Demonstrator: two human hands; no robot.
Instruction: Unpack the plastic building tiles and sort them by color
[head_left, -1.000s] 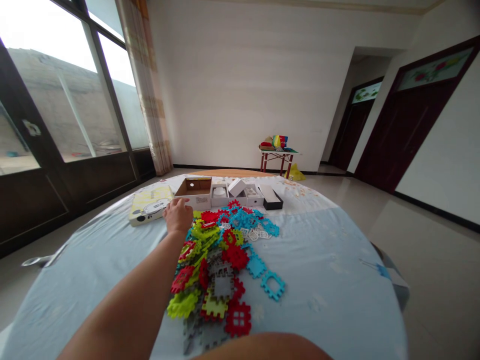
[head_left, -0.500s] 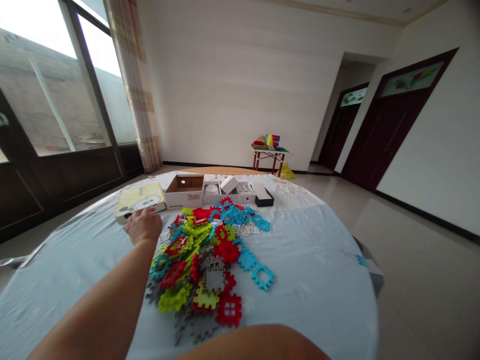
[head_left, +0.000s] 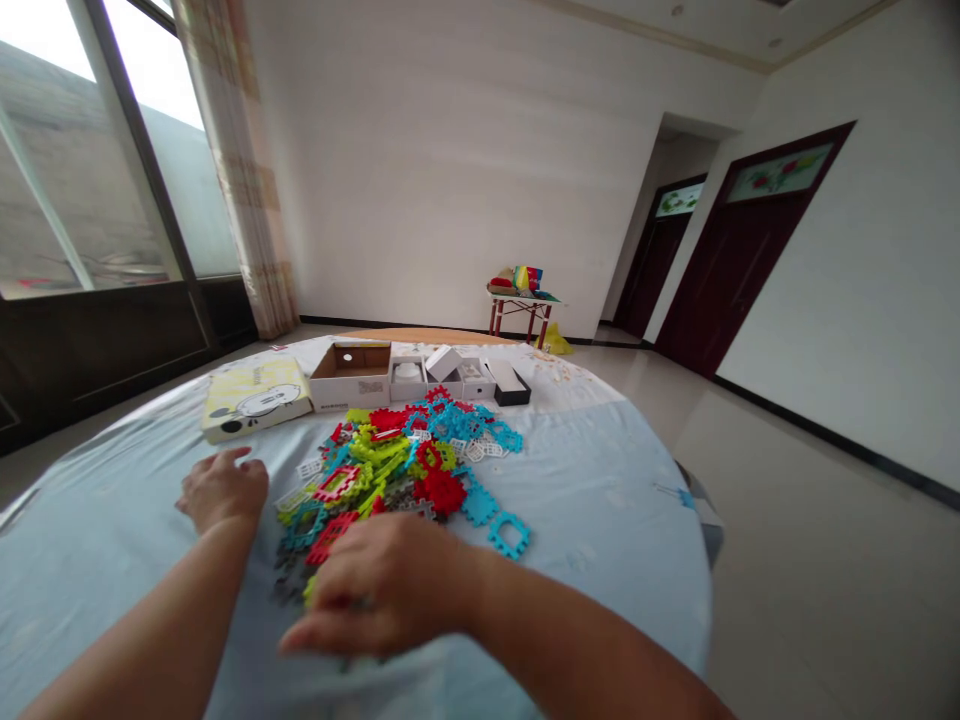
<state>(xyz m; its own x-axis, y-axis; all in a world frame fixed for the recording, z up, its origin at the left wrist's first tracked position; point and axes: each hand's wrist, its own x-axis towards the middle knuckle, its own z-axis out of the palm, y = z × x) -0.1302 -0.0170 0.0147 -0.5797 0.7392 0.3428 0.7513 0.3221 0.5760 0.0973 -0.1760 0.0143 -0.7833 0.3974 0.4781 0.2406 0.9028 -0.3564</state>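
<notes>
A heap of toothed plastic building panels (head_left: pixel 375 455) in red, lime, blue, grey and white lies on the table before me. To its left, my left hand (head_left: pixel 223 488) is low over the cloth, fingers loosely bent and apart, with nothing visible in it. A yellow box lid (head_left: pixel 259 397) with a cartoon face lies just beyond that hand. My right hand (head_left: pixel 390 580), slightly blurred, is over the near end of the heap, its thumb apart from the bent fingers. It hides the panels beneath, and I see nothing held in it. A blue frame panel (head_left: pixel 510 535) lies at the heap's right edge.
Behind the heap stand an open white box (head_left: pixel 351 390) with a brown inside, several small white boxes (head_left: pixel 409 378) and a black box (head_left: pixel 512 392). A pale blue cloth (head_left: pixel 600 520) covers the round table. Farther off is a small side table (head_left: pixel 521 300) with things on it.
My left hand has drawn back from the yellow box lid toward me and to the left. The right hand has come up over the near panels. The view has turned slightly right.
</notes>
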